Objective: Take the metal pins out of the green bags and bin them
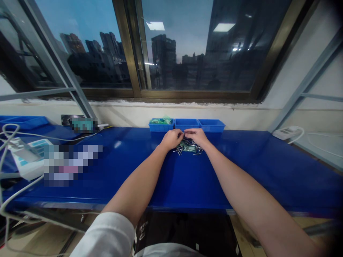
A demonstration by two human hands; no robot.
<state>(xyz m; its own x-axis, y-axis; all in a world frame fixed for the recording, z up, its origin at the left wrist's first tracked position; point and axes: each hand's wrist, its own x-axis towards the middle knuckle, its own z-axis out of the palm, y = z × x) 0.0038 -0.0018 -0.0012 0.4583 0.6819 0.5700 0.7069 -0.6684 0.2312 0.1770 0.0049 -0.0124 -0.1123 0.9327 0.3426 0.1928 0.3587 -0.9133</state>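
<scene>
l hand (172,139) + r hand (197,136): fingers bent inward, tips close — held item, can't tell | at 6 o'clock, just below: pile of metal pins w/ green bits (189,147) | prob. midway — green pcs (161,121) in 11 o'clock bin (160,127), pile still to do

Bright light panels (155,26) are mirrored in the dim window (184,46), a pale glare spot (118,144) is thrown on the table (184,178), the right-hand corners are darkened, and two patches at left are pixelated.
</scene>
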